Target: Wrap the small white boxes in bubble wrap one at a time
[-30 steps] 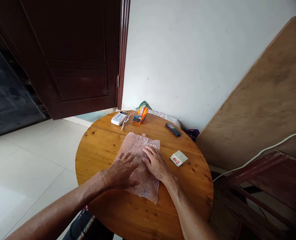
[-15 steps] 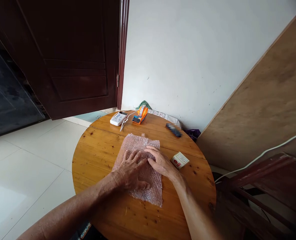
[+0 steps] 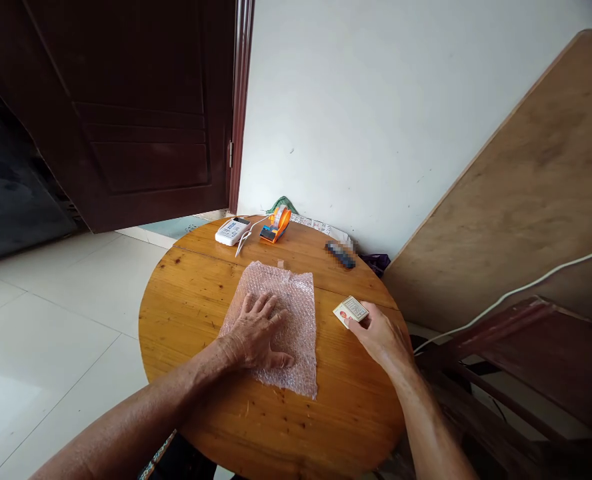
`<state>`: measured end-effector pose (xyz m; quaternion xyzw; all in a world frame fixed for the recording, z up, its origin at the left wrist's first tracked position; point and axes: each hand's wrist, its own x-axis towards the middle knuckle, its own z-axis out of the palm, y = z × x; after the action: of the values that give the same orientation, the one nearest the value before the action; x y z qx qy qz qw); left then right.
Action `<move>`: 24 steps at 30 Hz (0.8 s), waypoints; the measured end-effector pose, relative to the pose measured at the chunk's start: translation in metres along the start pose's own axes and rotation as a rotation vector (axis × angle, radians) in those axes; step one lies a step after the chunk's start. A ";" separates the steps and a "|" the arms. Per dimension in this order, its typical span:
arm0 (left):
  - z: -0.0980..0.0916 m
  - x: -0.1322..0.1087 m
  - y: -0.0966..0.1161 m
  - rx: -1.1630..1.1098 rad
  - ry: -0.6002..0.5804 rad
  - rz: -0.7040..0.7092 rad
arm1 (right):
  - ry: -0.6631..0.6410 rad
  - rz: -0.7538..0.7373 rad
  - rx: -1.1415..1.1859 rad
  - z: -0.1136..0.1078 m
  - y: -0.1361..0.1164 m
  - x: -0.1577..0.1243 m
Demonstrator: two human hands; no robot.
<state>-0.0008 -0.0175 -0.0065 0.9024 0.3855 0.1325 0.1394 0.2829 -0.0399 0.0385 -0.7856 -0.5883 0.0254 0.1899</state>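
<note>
Left hand (image 3: 259, 337) is palm-down with fingers spread, just pressing on the bubble wrap (image 3: 300, 353) mid-worktop (image 3: 181, 313), not gripping anything. Right hand (image 3: 383, 339) comes in over the right edge, thumb and fingers closed around a small box (image 3: 352, 311); can't tell if it's lifted. Toward the far edge: a pixelated dark thing (image 3: 341, 255), white device (image 3: 232, 231), orange tape dispenser (image 3: 276, 225).
</note>
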 end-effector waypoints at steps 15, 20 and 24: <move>-0.032 -0.002 -0.005 -0.024 -0.092 -0.037 | -0.299 -0.004 1.148 0.059 -0.106 -0.020; -0.029 -0.022 -0.023 0.010 -0.033 -0.124 | -0.304 -0.073 1.081 0.060 -0.094 -0.019; -0.019 -0.027 -0.030 -0.037 0.015 -0.143 | -0.321 -0.215 0.949 0.062 -0.095 -0.023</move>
<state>-0.0454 -0.0151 -0.0026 0.8688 0.4476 0.1361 0.1621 0.1725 -0.0225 0.0083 -0.5341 -0.6112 0.3901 0.4346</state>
